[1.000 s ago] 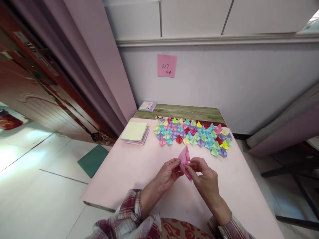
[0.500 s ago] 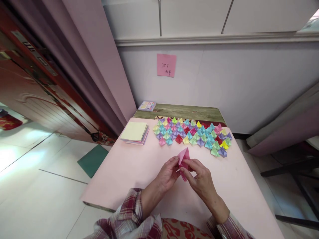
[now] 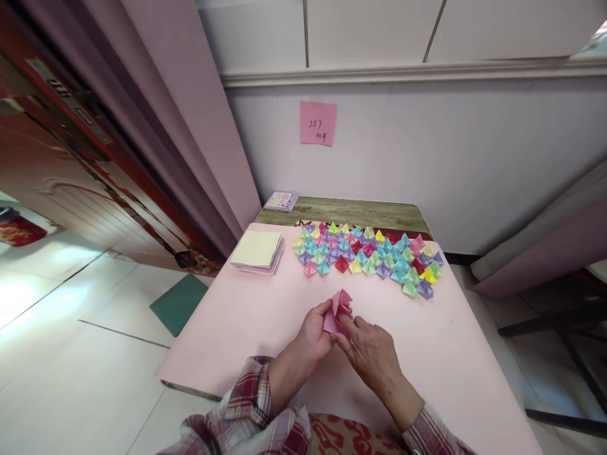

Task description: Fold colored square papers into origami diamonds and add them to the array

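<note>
A partly folded sheet of pink origami paper is between my hands, above the near half of the pink-covered table. My left hand grips its left side, thumb on the near face. My right hand pinches the paper's lower right, with the index finger at the inside of a fold and the thumb below. Some fingertips are hidden behind the paper. Beyond my hands lie rows of small folded paper pieces in many colours, each with a raised point.
A stack of square paper, pale yellow on top, rests at the table's left. A small printed packet lies at the far left corner. On the wall is a pink note with handwriting. A green sheet lies on the floor.
The pink paper has turned and come slightly left and lower, its fold now opened toward the right. My right hand has shifted left and down with it.
</note>
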Action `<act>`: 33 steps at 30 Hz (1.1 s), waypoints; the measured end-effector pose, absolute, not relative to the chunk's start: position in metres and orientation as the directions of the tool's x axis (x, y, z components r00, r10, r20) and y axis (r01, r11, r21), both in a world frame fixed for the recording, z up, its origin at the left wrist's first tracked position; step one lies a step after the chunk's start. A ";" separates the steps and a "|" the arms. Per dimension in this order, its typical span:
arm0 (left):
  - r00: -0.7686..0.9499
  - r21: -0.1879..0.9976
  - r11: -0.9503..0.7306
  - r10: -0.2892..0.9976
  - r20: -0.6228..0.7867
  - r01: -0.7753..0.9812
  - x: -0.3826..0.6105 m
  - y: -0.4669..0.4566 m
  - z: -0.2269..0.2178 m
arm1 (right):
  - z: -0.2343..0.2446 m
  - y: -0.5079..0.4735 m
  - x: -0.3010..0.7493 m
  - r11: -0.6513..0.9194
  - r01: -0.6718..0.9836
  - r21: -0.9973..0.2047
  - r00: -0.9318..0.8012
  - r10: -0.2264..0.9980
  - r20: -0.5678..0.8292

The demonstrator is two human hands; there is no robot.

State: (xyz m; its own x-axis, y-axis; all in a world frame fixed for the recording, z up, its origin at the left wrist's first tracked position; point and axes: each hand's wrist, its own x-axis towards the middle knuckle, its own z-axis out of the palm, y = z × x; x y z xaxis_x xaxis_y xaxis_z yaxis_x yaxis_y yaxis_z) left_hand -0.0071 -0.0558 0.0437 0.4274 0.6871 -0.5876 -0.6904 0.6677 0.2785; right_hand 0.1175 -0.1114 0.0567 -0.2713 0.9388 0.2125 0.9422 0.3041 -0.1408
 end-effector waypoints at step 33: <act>0.225 0.554 0.516 0.831 -0.509 -0.653 -0.014 -0.060 0.055 | 0.064 -0.123 0.133 0.264 0.580 -0.771 0.057 0.931 0.361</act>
